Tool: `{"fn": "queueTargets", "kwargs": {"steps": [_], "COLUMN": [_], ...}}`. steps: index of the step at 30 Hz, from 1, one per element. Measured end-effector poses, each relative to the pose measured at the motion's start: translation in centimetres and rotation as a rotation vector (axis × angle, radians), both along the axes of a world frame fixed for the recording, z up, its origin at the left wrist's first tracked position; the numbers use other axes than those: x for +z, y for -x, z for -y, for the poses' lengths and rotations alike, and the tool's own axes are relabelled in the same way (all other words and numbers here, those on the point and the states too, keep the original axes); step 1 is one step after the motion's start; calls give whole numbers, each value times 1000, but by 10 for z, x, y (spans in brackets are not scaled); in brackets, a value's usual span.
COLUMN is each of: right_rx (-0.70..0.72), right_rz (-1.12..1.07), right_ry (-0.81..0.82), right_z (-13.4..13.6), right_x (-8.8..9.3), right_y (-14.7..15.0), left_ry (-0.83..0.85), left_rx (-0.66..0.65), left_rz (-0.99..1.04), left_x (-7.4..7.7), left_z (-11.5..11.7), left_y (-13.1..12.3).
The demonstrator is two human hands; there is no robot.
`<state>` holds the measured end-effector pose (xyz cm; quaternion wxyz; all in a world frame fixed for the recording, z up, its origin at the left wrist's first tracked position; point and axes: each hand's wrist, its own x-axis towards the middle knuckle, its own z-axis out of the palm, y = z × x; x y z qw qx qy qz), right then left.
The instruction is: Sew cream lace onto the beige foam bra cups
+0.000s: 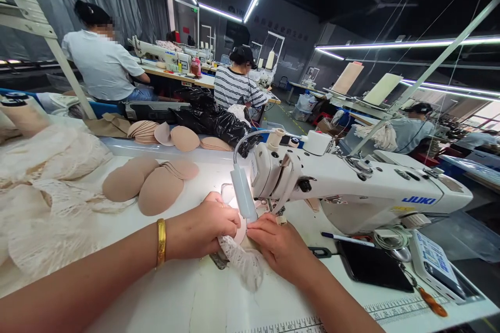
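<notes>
Closed around a strip of white lace, my left hand is just left of the sewing machine's needle area. A pale beige oval pad lies between my two hands, partly hidden by them. My right hand has its fingers together on the pad's right edge, close to the presser foot. The white JUKI sewing machine stands over this spot, and a small lamp on a bent neck lights it. Fingers and lamp hide the needle itself.
Beige oval pads lie behind my left hand, with more pads on the ledge. Gathered lace covers the left side. A black tablet, a pen and a control box sit at right. Co-workers sit beyond.
</notes>
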<state>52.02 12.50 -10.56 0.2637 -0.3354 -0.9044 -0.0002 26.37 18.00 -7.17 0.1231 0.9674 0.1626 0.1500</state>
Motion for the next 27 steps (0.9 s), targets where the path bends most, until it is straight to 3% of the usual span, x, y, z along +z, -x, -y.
{"fn": "queueTargets", "kwargs": {"steps": [6,12,18,22,27], "right_rx": [157,155,30,-125,-296], "right_rz": [-24,-23,27,81,0], "right_ry": [60,56,36,68,97], "right_z": [6,7,6,4,-3], "right_x": [9,10,5,-3,-3], "right_y": [4,3,-1,-6,-7], "left_ry": [-158,-250,-353,-447,-460], "left_rx": [-62,-57,-12,57,139], "left_rz": [55,62,29,20,8], "left_x": [-6,-12,-20,-25,-26], "left_z": [3,-1,-3,1,6], "left_y": [1,1,-3,-9,-19]}}
